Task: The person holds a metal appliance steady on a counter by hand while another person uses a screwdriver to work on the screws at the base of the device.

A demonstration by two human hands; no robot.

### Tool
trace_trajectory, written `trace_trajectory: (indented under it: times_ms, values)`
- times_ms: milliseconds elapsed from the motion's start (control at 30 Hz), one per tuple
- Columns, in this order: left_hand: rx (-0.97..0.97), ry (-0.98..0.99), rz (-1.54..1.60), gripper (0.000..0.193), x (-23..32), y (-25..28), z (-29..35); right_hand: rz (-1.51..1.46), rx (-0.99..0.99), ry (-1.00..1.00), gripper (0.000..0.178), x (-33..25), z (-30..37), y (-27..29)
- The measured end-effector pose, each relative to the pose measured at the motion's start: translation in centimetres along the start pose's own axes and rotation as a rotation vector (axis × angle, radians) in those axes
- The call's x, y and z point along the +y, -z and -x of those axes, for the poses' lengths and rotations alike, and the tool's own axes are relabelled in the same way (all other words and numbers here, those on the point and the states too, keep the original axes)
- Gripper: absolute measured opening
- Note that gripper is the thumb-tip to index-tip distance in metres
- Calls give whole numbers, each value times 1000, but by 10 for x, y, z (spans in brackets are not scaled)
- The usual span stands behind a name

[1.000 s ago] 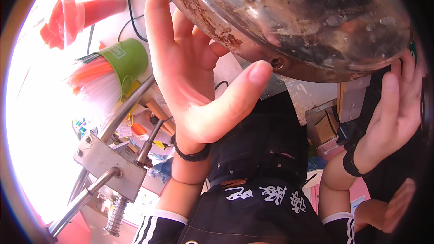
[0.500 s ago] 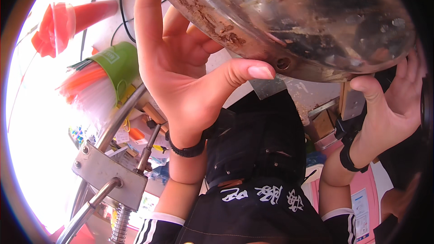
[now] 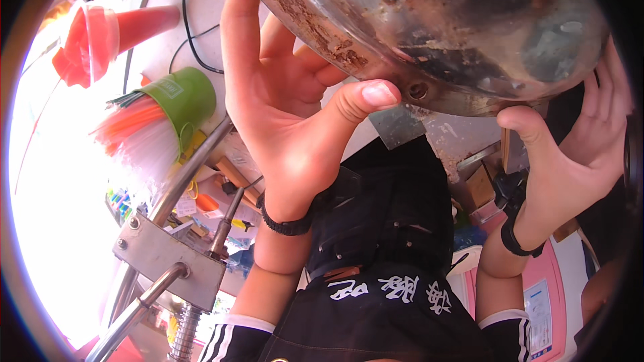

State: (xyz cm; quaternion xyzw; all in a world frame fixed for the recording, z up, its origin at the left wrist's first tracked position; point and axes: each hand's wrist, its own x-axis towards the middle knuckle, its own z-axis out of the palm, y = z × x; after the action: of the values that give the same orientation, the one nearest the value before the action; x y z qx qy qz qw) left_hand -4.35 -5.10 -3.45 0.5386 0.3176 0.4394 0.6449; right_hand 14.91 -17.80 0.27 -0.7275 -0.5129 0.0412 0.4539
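Observation:
A large, shiny, round metal bowl [image 3: 456,20] fills the top of the view, its upper part cut off by the frame. Brown crusted stains run along its rim, and a small hole sits near the lower edge. My left hand [image 3: 285,127] grips the rim from the left, thumb pressed near the hole and fingers behind. At the right end of the rim, my right hand [image 3: 570,147] holds on with its thumb below and its fingers partly hidden at the side. Both wrists wear black bands.
On the left stands a metal frame with a block [image 3: 171,255], rods and a spring [image 3: 181,335]. Above it are a green bucket [image 3: 188,100] of straws or sticks in clear wrap, a red cone-shaped thing [image 3: 90,40] and a black cable [image 3: 188,20]. A pink panel [image 3: 553,295] stands right.
The bowl has shifted and turned slightly, still between both hands. My left hand sits a little further right in view, my right hand slightly further left. The background has slid right a bit.

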Motion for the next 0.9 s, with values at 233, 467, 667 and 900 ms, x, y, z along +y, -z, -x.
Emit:
trace_trajectory:
  times_ms: [233,467,667,900]
  values:
    - [-121,169,71,107,10,6,-3,89,-6,1,112,-16,-11,-11]
    - [-172,185,-4,92,11,10,3,168,162,104,101,-82,-36,44]
    - [-153,142,48,90,4,1,7,208,358,406,74,-121,-58,46]
    - [-174,137,104,92,11,3,1,528,-167,248,91,-58,-31,-37]
